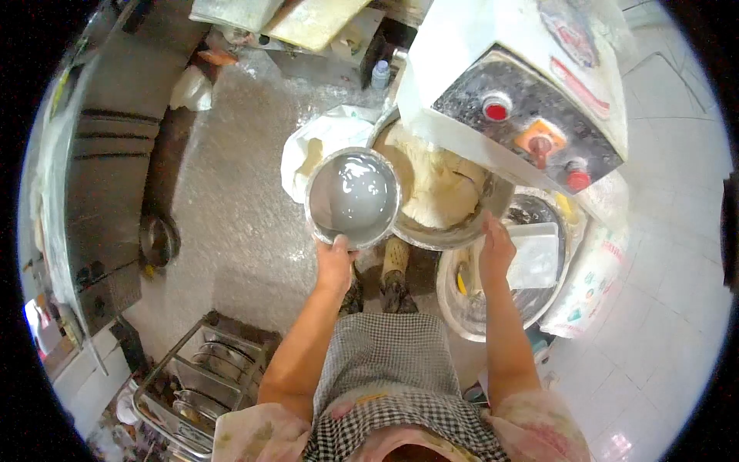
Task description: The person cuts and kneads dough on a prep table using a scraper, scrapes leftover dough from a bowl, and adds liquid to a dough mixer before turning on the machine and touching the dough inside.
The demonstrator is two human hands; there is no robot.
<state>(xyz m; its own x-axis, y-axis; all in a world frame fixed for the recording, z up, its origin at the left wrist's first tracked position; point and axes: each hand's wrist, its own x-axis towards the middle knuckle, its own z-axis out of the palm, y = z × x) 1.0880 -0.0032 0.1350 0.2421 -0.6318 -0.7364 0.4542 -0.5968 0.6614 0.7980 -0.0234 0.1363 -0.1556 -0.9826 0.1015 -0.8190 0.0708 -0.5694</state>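
Note:
My left hand (333, 260) grips the near edge of a round metal bowl (311, 215), thumb over the rim. A shiny greyish liquid appears to fill part of it. The bowl is beside the left rim of a larger mixer bowl (443, 240), overlapping it from above. Pale dough (435, 189) lies inside the mixer bowl, partly hidden under the mixer head. My right hand (496, 248) is closed at the right rim of the mixer bowl, its fingertips partly hidden.
The dough mixer (493, 92) carries red and orange controls. Right of it, a wide tub (466, 327) holds a clear plastic container (535, 258), next to a printed sack (593, 289). A white bag (296, 158) lies behind the metal bowl. A metal rack (208, 385) stands lower left.

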